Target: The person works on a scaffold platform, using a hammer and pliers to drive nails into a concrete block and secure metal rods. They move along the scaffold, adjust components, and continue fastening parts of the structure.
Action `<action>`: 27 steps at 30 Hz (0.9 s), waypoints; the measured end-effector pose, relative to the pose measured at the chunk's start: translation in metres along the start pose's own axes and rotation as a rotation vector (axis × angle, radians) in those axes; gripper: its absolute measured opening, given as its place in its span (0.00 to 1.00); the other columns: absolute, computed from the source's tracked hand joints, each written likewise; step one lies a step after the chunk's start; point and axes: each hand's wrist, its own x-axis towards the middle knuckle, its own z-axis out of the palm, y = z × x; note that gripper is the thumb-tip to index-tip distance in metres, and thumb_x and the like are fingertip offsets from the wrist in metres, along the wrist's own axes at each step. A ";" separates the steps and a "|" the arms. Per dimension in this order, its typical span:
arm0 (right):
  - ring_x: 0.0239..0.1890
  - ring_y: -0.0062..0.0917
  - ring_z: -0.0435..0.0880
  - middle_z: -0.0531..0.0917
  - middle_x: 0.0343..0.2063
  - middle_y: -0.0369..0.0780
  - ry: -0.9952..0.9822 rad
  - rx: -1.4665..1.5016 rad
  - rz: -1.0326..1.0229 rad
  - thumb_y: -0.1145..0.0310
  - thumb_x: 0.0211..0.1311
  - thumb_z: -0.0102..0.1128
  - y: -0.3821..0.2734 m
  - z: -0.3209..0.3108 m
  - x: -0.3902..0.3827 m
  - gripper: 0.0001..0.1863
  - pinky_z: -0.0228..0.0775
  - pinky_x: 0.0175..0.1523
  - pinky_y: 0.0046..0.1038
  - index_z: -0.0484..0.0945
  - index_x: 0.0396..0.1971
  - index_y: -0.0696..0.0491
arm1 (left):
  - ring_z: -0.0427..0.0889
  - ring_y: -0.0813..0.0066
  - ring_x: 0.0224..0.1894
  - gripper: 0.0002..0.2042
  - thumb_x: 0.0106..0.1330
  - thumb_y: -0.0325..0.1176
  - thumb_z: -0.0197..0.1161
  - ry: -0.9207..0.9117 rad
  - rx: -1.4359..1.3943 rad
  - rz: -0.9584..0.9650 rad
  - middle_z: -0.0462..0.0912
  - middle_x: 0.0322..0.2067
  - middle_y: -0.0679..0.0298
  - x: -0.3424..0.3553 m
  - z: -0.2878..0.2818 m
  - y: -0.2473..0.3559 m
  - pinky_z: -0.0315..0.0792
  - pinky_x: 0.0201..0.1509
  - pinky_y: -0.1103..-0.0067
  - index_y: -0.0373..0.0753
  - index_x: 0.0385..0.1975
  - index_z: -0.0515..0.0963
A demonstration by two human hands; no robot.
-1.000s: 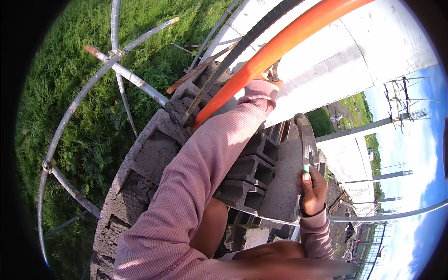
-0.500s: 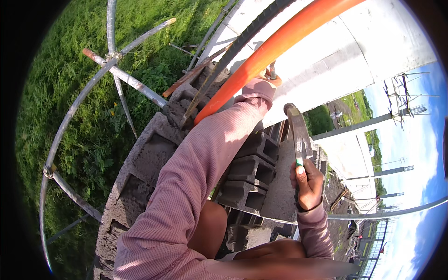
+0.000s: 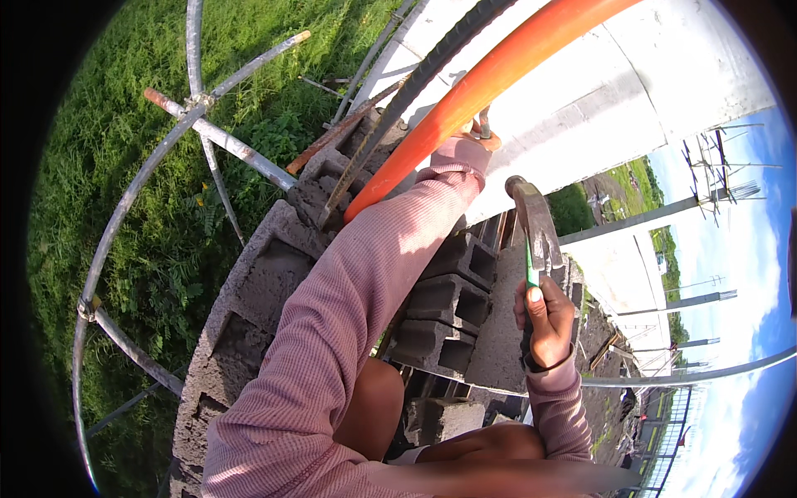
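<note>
My right hand point(image 3: 549, 322) is wrapped round the green-marked handle of a claw hammer point(image 3: 538, 222), its steel head pointing up and away from me. My left arm stretches far forward, past the orange pipe point(image 3: 465, 112). Partly covered by that pipe and its own sleeve, my left hand point(image 3: 490, 143) is closed against the white wall point(image 3: 573, 108). A short grey metal rod or chisel point(image 3: 485, 122) stands up from its fingers; the exact kind is unclear. Beside the pipe a ribbed steel bar point(image 3: 398, 108) rises out of the hollow block wall point(image 3: 270, 266).
Several hollow blocks point(image 3: 444, 303) are stacked to the right of my left forearm. Metal scaffold tubes point(image 3: 237, 148) cross at the left above tall grass point(image 3: 149, 224). Another tube point(image 3: 689, 379) runs across the right side. My bent knees show below.
The hammer's head has turned slightly in my right hand and now shows more of its side. My left hand stays at almost the same place by the wall.
</note>
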 end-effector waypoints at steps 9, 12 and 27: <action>0.21 0.13 0.69 0.74 0.21 0.32 0.001 -0.017 -0.013 0.59 0.78 0.51 0.000 0.004 0.002 0.17 0.62 0.27 0.18 0.78 0.41 0.59 | 0.62 0.79 0.49 0.13 0.73 0.43 0.50 -0.044 0.193 -0.043 0.69 0.48 0.68 0.010 -0.002 -0.003 0.59 0.58 0.59 0.41 0.47 0.68; 0.21 0.15 0.71 0.75 0.19 0.33 0.021 -0.158 -0.068 0.58 0.78 0.51 -0.003 0.006 0.009 0.17 0.63 0.27 0.21 0.77 0.41 0.60 | 0.68 0.79 0.46 0.14 0.68 0.43 0.58 0.077 0.167 0.066 0.74 0.45 0.67 0.000 0.007 0.021 0.66 0.56 0.67 0.39 0.43 0.71; 0.22 0.51 0.81 0.77 0.19 0.52 0.196 -0.643 -0.747 0.69 0.71 0.53 0.001 0.017 0.130 0.10 0.72 0.27 0.41 0.73 0.43 0.62 | 0.85 0.68 0.34 0.12 0.68 0.42 0.61 0.135 0.909 0.324 0.83 0.34 0.63 -0.025 0.002 0.028 0.79 0.39 0.69 0.41 0.41 0.78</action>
